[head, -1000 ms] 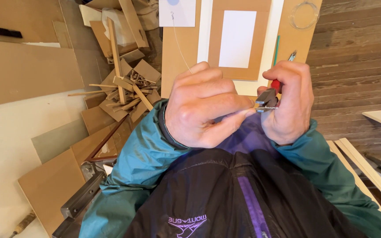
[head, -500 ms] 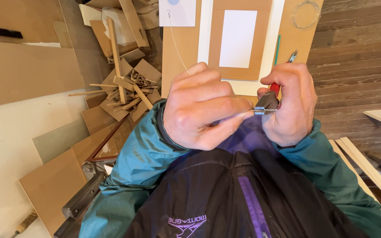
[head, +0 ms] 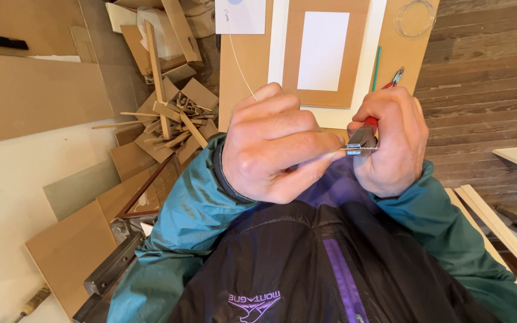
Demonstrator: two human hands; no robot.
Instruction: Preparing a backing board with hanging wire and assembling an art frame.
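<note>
1. A thin wire (head: 363, 148) runs level between the two hands, close above the person's chest; its visible stretch is short and pokes out just past the jaws on the right.
2. Small pliers (head: 361, 139) with red handles clamp that wire; the metal jaws point toward the left hand, and the red grip disappears into the right fist.
3. The right hand (head: 390, 140) is closed around the pliers' handles, knuckles up, thumb side toward the wire.
4. The left hand (head: 273, 146) is curled shut, its fingertips pinching the wire's other end right against the jaws, so the two hands nearly touch.
5. A longer pale strand (head: 242, 66) rises from behind the left hand toward a white card (head: 240, 17) at the top edge; whether it is the same wire cannot be told.
6. Beyond the hands lies a brown frame (head: 324, 54) with a white middle, on the tabletop (head: 237, 90).
7. Just right of it lie a green stick (head: 376, 69), a second pair of pliers (head: 395, 78) and a clear coil (head: 415, 18).
8. Off to the left sits a heap of board scraps (head: 169, 119).
9. Both sleeves (head: 186, 221) are teal.
</note>
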